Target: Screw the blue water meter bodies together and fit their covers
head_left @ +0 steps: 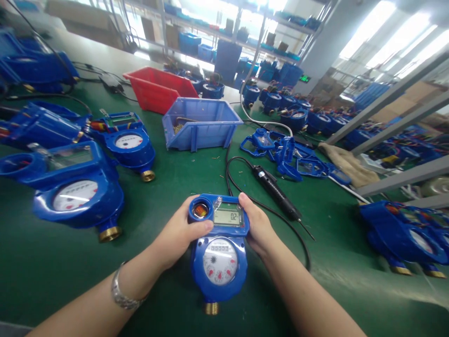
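Note:
A blue water meter (220, 262) with a white dial and a lit digital display (228, 217) is between my two hands at the near middle of the bench. My left hand (180, 234) grips its left side, the thumb lying across the front below the round opening. On the right edge of the display housing, my right hand (257, 222) is closed, its thumb at the top corner. The fingers behind the meter are hidden. A brass threaded end (211, 308) points toward me. Just right of my right hand lies a black electric screwdriver (277, 193) with its cable.
Blue meters (79, 187) stand on the left of the green bench (168, 182), and others (407, 234) on the right. A blue bin (206, 133) with small brass-coloured parts and a red bin (154, 89) stand ahead. Blue plastic covers (280, 150) lie beyond the screwdriver.

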Tool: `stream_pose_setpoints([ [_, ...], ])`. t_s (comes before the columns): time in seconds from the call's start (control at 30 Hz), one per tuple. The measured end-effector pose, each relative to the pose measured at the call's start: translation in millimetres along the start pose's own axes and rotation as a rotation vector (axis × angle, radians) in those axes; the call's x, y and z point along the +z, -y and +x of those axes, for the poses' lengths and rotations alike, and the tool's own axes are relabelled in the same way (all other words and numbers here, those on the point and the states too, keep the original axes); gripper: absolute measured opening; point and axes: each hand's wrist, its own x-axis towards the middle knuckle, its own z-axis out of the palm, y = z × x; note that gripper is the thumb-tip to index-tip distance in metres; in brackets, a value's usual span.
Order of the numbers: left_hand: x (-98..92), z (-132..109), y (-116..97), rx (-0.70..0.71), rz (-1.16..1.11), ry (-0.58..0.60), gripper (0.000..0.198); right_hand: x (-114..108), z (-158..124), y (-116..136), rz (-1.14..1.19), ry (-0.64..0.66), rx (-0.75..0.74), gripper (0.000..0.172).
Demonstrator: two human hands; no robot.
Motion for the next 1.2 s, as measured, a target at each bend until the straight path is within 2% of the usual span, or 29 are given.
stream_pose_setpoints([
  [0.1, 0.2, 1, -6, 0.059, 0.084, 0.015, 0.059, -4, -2, 9, -0.027, 0.086, -0.008, 0.041],
  [0.23, 6.1, -9, -33, 0.231, 0.371, 0.075, 0.074, -17, -22, 43, -0.134, 0.249, -0.097, 0.049],
  [0.3, 8.1, -18, -45, 0.434, 0.61, 0.093, 0.088, -24, -39, 60, -0.346, 0.376, -0.223, 0.06],
  [0.37, 6.2, -24, -48, 0.683, 0.849, 0.148, 0.097, -29, -55, 68, -0.663, 0.439, -0.407, 0.072],
  [0.43, -0.8, -24, -41, 0.869, 1.029, 0.244, 0.087, -31, -67, 64, -0.958, 0.384, -0.61, 0.072],
  [0.5, -11.6, -18, -29, 0.908, 1.105, 0.297, 0.063, -31, -73, 48, -1.17, 0.294, -0.803, 0.069],
  [0.57, -23.2, -10, -15, 0.829, 1.061, 0.268, 0.044, -31, -72, 26, -1.285, 0.226, -0.955, 0.072],
  [0.63, -32.0, -5, -6, 0.712, 0.985, 0.202, 0.038, -33, -70, 4, -1.344, 0.169, -1.051, 0.076],
  [0.73, -34.6, -5, -3, 0.527, 0.893, 0.043, 0.056, -37, -68, -20, -1.381, 0.075, -1.119, 0.074],
  [0.77, -32.5, -7, -5, 0.421, 0.821, -0.035, 0.062, -38, -68, -26, -1.39, 0.041, -1.137, 0.072],
  [0.83, -25.1, -12, -9, 0.105, 0.544, -0.149, 0.057, -39, -69, -37, -1.411, -0.029, -1.194, 0.063],
  [0.9, -16.6, -15, -11, -0.249, 0.182, -0.085, 0.047, -39, -69, -48, -1.429, -0.089, -1.255, 0.051],
  [0.97, -10.0, -17, -10, -0.456, -0.09, 0.056, 0.046, -37, -71, -55, -1.434, -0.127, -1.307, 0.041],
  [1.0, -7.9, -17, -8, -0.495, -0.16, 0.107, 0.043, -36, -73, -56, -1.434, -0.136, -1.317, 0.038],
  [1.07, -6.0, -16, -6, -0.498, -0.189, 0.124, 0.034, -33, -79, -50, -1.444, -0.103, -1.272, 0.032],
  [1.2, -6.9, -10, -4, -0.454, -0.112, 0.194, 0.035, -32, -97, -13, -1.352, 0.177, -1.028, 0.022],
])
